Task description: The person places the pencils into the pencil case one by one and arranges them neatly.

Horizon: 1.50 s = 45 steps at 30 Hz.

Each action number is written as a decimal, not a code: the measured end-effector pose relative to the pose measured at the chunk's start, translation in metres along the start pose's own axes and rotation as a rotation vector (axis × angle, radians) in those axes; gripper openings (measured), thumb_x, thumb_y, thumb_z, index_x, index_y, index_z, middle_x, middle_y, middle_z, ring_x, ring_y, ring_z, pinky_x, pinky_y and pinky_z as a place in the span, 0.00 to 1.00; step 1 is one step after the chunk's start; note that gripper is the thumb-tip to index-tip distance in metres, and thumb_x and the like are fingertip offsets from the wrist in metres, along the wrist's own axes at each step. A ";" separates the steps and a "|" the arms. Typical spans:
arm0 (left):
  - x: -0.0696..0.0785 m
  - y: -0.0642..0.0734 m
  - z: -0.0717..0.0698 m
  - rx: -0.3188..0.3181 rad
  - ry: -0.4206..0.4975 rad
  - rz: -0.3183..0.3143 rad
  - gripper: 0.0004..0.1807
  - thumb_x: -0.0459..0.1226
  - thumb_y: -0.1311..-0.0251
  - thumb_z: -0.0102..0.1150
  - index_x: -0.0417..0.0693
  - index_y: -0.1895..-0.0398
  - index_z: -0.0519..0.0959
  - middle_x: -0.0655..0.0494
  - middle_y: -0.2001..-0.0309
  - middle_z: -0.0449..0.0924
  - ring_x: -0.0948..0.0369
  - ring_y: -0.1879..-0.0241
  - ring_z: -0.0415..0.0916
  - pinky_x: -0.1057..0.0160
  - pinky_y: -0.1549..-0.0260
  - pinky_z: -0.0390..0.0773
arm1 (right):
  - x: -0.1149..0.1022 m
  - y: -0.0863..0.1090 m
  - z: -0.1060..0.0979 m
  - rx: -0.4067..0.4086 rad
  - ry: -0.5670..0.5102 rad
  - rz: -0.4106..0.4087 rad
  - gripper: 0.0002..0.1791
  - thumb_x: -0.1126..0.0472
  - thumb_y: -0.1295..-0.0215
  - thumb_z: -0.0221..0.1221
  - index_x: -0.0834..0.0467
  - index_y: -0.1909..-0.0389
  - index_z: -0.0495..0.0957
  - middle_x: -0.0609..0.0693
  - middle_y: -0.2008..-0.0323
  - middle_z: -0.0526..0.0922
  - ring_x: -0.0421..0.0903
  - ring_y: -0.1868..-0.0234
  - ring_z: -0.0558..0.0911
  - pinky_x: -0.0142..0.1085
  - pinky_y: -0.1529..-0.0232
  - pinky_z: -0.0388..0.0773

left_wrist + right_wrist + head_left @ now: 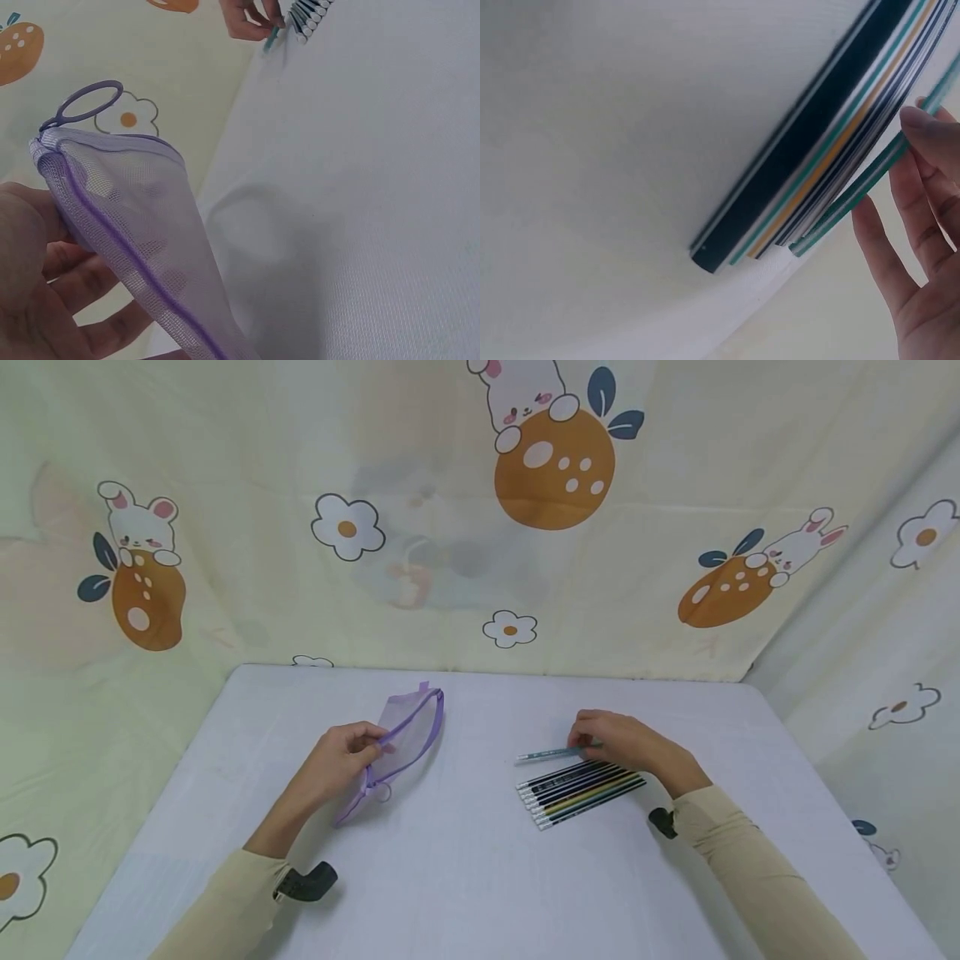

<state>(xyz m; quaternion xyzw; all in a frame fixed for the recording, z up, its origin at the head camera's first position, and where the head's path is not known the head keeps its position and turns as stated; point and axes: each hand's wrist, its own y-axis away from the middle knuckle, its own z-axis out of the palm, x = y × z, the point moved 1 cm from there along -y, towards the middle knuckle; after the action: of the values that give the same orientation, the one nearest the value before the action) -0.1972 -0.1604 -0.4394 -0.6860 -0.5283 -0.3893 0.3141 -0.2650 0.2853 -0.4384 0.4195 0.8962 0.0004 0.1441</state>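
Observation:
My left hand [339, 766] holds a purple mesh zip pouch [408, 745] by its near side, thumb over the edge. The pouch is tilted above the table, its zipper edges spread apart; in the left wrist view a purple ring [91, 102] hangs at one corner of it. My right hand [626, 745] pinches a teal pencil [542, 754] between thumb and fingers, as the right wrist view shows as well. Just below that pencil lies a slanted row of pencils [573, 792], mostly dark with one yellow and some green, their white ends towards the left.
A white cloth-covered table [450, 877] spreads under both hands. Behind it hangs a pale curtain [435, 460] printed with rabbits, fruit and flowers, and another patterned curtain [840, 635] stands along the right side. Dark devices sit at both wrists.

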 end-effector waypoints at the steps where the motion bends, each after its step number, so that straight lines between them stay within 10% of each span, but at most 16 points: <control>1: 0.000 0.000 0.000 -0.004 -0.002 0.004 0.13 0.29 0.30 0.54 0.36 0.47 0.81 0.44 0.54 0.88 0.56 0.62 0.76 0.68 0.71 0.73 | -0.001 0.001 -0.001 0.012 0.003 0.010 0.10 0.64 0.38 0.69 0.48 0.59 0.84 0.39 0.60 0.79 0.39 0.59 0.78 0.41 0.52 0.81; 20: 0.010 0.005 0.004 0.087 -0.079 0.015 0.14 0.30 0.31 0.51 0.36 0.46 0.78 0.43 0.54 0.86 0.50 0.56 0.83 0.64 0.65 0.79 | -0.003 0.003 0.001 0.175 0.066 -0.076 0.15 0.67 0.41 0.71 0.48 0.57 0.82 0.40 0.56 0.79 0.38 0.56 0.78 0.39 0.50 0.82; 45: 0.021 0.005 0.005 0.207 -0.105 -0.007 0.14 0.33 0.31 0.51 0.38 0.46 0.79 0.43 0.52 0.84 0.52 0.59 0.84 0.60 0.67 0.79 | -0.011 0.002 -0.001 0.200 0.084 -0.088 0.14 0.66 0.42 0.72 0.49 0.58 0.83 0.40 0.57 0.79 0.39 0.57 0.79 0.39 0.53 0.82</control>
<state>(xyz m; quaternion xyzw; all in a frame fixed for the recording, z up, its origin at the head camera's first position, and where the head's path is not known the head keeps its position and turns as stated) -0.1886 -0.1473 -0.4243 -0.6677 -0.5837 -0.2972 0.3537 -0.2573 0.2783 -0.4346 0.3918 0.9145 -0.0777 0.0638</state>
